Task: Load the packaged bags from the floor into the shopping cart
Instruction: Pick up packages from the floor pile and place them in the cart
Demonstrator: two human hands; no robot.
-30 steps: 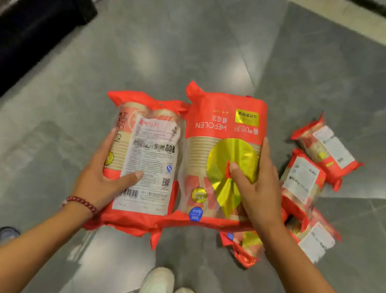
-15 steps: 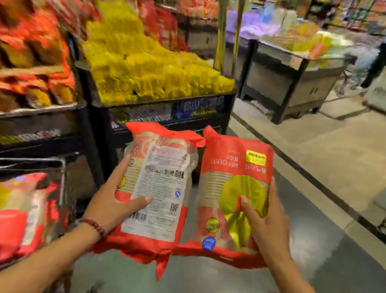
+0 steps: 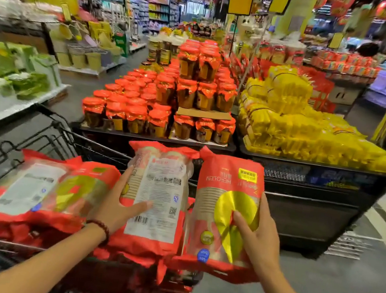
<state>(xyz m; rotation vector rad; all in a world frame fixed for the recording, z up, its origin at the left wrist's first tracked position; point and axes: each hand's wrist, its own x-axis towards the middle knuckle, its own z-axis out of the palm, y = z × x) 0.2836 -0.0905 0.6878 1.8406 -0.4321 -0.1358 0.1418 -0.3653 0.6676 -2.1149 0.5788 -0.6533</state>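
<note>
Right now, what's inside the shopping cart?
The shopping cart already holds red bags piled on each other. What lies beneath them is covered, and the two bags in the hands hide its right part.

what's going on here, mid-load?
Yes. A person holds two red packaged bags above a black wire shopping cart in a supermarket aisle. The left hand grips the label-side bag; the right hand grips the gold-print bag. Neither is set down yet. Similar red bags already lie in the cart's basket. Displays of red-capped jars and yellow packs stand just beyond.
</note>
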